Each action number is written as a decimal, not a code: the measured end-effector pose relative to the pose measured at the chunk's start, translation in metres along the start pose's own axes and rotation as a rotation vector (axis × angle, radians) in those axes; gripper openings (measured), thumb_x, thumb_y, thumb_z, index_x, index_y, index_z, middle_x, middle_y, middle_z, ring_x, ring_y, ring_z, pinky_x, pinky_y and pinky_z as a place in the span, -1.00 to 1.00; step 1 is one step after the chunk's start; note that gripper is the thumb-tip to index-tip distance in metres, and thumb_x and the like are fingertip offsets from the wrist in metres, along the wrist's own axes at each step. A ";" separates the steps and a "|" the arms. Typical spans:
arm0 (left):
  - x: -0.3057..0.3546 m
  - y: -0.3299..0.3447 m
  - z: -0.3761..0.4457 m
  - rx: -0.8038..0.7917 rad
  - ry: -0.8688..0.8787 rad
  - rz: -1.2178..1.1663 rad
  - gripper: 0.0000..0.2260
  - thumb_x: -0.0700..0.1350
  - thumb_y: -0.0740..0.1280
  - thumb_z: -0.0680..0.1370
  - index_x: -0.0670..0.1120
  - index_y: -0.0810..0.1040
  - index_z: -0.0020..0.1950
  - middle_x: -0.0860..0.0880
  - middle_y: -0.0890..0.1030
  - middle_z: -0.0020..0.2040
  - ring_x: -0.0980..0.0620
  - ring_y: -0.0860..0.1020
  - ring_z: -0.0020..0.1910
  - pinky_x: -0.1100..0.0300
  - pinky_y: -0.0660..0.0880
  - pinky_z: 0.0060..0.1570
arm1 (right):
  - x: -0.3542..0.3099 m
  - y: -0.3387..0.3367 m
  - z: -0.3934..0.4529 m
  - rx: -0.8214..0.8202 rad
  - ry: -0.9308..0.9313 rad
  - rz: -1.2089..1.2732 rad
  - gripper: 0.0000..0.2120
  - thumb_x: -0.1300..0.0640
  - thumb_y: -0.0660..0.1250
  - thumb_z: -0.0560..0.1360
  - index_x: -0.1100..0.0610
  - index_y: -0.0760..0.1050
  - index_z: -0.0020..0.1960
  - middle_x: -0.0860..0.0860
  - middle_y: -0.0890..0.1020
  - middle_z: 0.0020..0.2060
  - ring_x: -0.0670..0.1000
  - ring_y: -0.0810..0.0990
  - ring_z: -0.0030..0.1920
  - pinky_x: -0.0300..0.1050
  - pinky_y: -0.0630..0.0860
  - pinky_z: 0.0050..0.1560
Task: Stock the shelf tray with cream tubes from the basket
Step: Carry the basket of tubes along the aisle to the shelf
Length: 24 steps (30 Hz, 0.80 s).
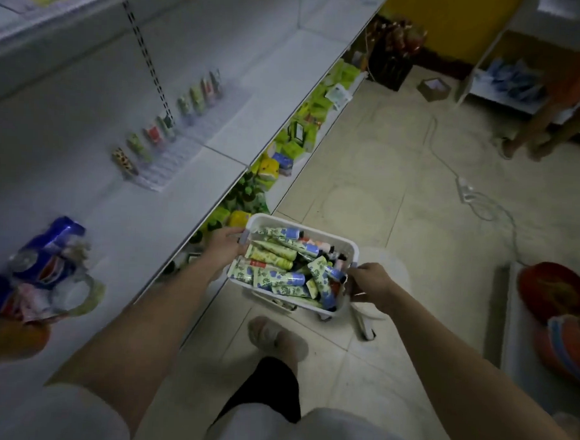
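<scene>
A white plastic basket (354, 247) full of several floral cream tubes (280, 256) hangs above the floor beside the shelf edge. My left hand (226, 243) grips its left handle and my right hand (370, 285) grips its right handle. On the white shelf to the left lies a clear ridged shelf tray (182, 148), with a row of several cream tubes (168, 123) standing along its back edge against the rear wall.
Blue packets (48, 252) lie on the shelf at near left. Green and yellow packs (285, 146) fill the lower shelf. A white stool (367, 319) stands under the basket. A power strip and cable (466, 191) cross the tiled floor. Another person's legs (535, 130) stand at far right.
</scene>
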<state>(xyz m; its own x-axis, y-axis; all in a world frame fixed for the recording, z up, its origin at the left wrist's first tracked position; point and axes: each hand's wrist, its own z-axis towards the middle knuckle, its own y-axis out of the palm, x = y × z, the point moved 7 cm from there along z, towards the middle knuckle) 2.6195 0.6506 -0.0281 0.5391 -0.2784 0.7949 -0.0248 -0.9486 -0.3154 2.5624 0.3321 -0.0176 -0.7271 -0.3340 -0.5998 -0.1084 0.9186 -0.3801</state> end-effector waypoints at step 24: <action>0.002 0.080 0.245 0.322 -0.303 -0.240 -0.81 -0.09 0.30 0.60 -0.15 0.58 0.14 -0.16 0.60 -0.02 -0.07 0.56 -0.10 0.12 0.48 -0.11 | -0.151 0.018 0.372 -0.449 0.109 -0.618 -0.74 0.17 0.26 0.59 0.39 0.52 -0.07 0.27 0.62 -0.25 0.17 0.60 -0.29 0.03 0.61 -0.13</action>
<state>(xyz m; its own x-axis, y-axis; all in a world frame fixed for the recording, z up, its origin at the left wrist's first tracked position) 2.8246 0.6115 -0.1789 0.7195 0.0431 0.6932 0.3651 -0.8726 -0.3246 2.9220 0.3201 -0.1956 -0.5054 -0.8127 -0.2899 -0.7641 0.5776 -0.2871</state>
